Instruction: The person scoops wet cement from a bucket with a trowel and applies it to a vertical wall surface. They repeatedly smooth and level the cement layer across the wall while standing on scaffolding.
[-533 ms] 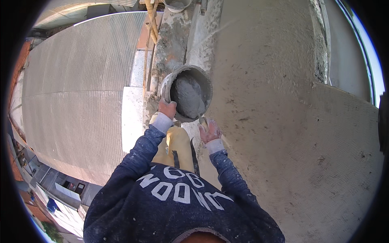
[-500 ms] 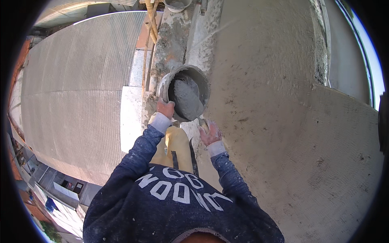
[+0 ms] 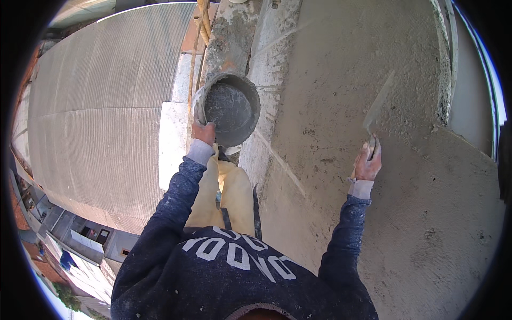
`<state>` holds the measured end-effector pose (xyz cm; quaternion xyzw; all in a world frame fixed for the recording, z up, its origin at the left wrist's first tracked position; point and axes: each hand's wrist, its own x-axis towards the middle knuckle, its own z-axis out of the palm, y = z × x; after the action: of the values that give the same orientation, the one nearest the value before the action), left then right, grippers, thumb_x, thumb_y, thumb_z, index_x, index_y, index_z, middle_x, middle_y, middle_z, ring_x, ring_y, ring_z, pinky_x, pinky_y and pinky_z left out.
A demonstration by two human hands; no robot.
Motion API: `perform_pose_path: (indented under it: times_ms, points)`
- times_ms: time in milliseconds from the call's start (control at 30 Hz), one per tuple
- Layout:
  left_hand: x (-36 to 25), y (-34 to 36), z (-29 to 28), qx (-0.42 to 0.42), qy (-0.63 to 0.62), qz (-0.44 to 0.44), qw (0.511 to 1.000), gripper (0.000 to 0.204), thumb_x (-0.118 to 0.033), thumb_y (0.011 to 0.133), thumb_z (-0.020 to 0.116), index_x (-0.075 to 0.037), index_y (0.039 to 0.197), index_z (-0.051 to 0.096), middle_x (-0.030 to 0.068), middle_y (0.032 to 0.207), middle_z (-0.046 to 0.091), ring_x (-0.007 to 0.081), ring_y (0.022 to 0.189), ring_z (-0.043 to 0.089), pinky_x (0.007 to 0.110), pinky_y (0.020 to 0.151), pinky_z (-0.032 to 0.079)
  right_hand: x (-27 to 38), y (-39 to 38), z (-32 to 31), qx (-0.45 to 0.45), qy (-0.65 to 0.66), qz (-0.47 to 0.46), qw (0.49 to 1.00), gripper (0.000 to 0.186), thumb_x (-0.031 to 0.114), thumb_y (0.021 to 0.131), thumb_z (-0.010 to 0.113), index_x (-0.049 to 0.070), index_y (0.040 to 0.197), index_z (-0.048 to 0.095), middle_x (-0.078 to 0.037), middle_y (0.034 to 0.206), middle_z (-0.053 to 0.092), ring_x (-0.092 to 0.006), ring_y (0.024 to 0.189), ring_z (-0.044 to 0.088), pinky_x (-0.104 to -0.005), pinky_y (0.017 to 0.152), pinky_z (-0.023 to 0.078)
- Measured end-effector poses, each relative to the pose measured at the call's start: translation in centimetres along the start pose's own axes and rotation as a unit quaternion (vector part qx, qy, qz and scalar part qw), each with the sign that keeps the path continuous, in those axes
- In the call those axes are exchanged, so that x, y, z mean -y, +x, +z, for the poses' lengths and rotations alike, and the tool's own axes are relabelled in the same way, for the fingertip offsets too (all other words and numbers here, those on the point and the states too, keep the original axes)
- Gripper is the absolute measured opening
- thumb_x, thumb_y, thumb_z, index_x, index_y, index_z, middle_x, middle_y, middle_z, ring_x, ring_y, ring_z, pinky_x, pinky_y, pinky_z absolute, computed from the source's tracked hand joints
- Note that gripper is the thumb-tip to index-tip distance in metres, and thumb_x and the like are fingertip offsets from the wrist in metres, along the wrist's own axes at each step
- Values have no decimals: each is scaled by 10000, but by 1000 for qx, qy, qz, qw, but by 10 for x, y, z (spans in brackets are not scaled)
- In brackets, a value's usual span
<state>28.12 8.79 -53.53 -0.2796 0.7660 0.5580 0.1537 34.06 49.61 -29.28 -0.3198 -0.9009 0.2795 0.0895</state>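
My left hand (image 3: 204, 131) grips the near-left rim of a grey, mortar-crusted bucket (image 3: 226, 109), which shows a thin grey coating inside and no large lump. Out to the right, my right hand (image 3: 368, 160) is closed on the handle of a trowel (image 3: 380, 100). Its long blade lies against the grey, wet-looking plastered wall (image 3: 330, 101), pointing away from me.
A narrow, mortar-spattered concrete ledge (image 3: 226, 37) runs ahead, with bamboo poles (image 3: 202, 26) along its left side. Beyond it at left lies a corrugated roof (image 3: 96, 133), far below. My legs in pale trousers (image 3: 234, 197) stand below me. A window frame (image 3: 488, 90) edges the right.
The trowel has left the bucket and swung right onto the wall. The lump of mortar is gone from the bucket. My left hand and the bucket have shifted slightly left.
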Motion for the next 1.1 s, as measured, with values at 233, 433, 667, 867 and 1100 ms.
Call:
perform_pose_path:
  times_ms: [233,433,667,867,1100]
  points:
    - [-17,-24,5,58,-39,-15,997,735,-71,689,564,-11,1396,372,230,1054,645,316,966,631,359,871,481,-26,-125,97,172,-209,-79,959,472,267,826,636,63,1242,543,-193,1192,585,-374,1110,552,-445,929,448]
    - [-34,-51,15,130,-65,51,988,728,-24,685,523,-2,1396,373,224,1189,583,284,1032,595,328,903,456,-13,-174,216,150,-212,-111,959,469,315,845,609,74,1240,536,-179,1166,580,-381,1073,552,-475,908,451]
    - [-27,-55,15,132,-63,-8,989,626,-41,684,542,67,1294,455,167,1031,633,251,866,605,335,799,487,1,-204,176,263,-65,59,961,522,338,824,625,43,1237,503,-177,1156,559,-349,1084,543,-447,917,442]
    - [-31,-54,2,125,-108,-7,986,384,-8,708,563,47,1088,564,81,894,621,185,765,583,314,680,481,23,-199,130,271,-58,19,961,523,299,790,662,59,1230,515,-177,1155,574,-345,1075,557,-441,901,456]
    - [-52,-60,-18,102,-122,-12,987,388,32,706,540,34,1093,579,87,928,649,188,757,607,294,680,488,23,-136,13,429,209,238,846,530,322,831,652,44,1261,513,-106,897,636,-143,624,597,-306,593,498]
